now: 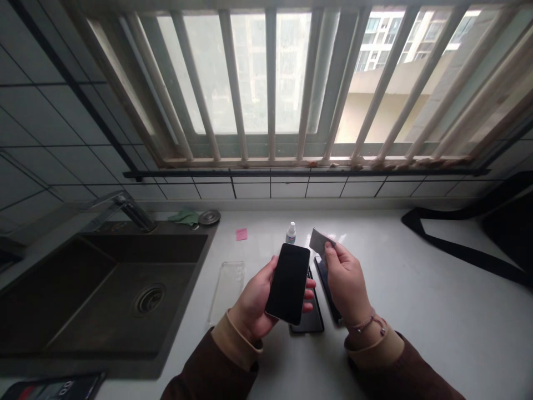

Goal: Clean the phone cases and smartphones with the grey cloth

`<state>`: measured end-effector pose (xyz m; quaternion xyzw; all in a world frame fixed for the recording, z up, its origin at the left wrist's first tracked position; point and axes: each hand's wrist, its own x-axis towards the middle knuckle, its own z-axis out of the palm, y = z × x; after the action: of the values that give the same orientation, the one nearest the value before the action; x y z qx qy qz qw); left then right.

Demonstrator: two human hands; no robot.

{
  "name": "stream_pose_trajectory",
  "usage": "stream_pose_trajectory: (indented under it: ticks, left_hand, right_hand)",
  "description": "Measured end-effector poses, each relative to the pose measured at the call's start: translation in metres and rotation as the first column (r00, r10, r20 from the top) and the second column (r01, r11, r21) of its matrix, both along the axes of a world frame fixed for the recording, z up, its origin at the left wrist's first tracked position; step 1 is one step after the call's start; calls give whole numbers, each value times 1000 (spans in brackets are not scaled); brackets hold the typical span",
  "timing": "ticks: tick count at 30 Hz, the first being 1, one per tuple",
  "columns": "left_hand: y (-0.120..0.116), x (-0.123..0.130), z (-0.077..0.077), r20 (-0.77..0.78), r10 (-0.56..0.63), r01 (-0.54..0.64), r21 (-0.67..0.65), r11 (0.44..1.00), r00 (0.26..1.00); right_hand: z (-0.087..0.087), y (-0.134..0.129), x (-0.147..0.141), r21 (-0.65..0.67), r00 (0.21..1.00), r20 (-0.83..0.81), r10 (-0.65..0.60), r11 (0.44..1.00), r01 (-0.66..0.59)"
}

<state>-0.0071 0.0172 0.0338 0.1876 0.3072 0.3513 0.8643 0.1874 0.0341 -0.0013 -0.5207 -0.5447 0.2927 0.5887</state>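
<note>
A phone with a dark screen point(288, 284) rests in my left hand point(255, 300), its fingers wrapped round the edges. Pinched in my right hand point(346, 278) is a thin grey cloth point(320, 240), held up to the right of the phone's top. Partly hidden beneath the phone lies a black case or tray point(313, 321). Another dark, flat device point(327, 283) sits partly under my right hand. Just beyond the phone stands a small white-capped bottle point(291, 233). A clear phone case point(227, 289) lies left of my left hand.
At the left is a dark sink point(179, 311) with a faucet point(132, 210), a green cloth point(184, 217) and a metal drain cover point(209, 217). A pink note point(241, 234) lies on the white counter point(416, 322). A black strap point(453, 244) lies at the right.
</note>
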Motion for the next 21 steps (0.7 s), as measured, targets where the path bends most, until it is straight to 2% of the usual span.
stream_pose_trajectory:
  ticks: [2,4,6,9,13,17,21]
  left_hand:
    - [-1,1,0,-6,-41,41,-11,999,999]
    - [-2,2,-2,-31,-41,40,-29,999,999]
    - [-2,4,-4,-58,-2,-1,-43,999,998]
    - [-1,6,-7,-65,61,-64,-51,997,996]
    - [1,6,-10,-57,84,-87,-60,994,995]
    - [4,3,-12,-43,134,-137,-75,988,990]
    - [10,0,-13,14,252,-250,-80,965,968]
  right_hand:
    - [2,-2,-2,46,993,115,-7,999,2]
    - [4,-4,-5,93,962,262,74,991,-101]
    - [3,-4,-7,130,908,384,169,963,-235]
    - [0,-2,-6,191,845,507,169,934,-301]
    - [-3,0,-2,220,801,584,130,925,-311]
    - [-1,-1,-1,214,791,590,161,913,-346]
    - [3,-4,-5,230,790,574,217,883,-410]
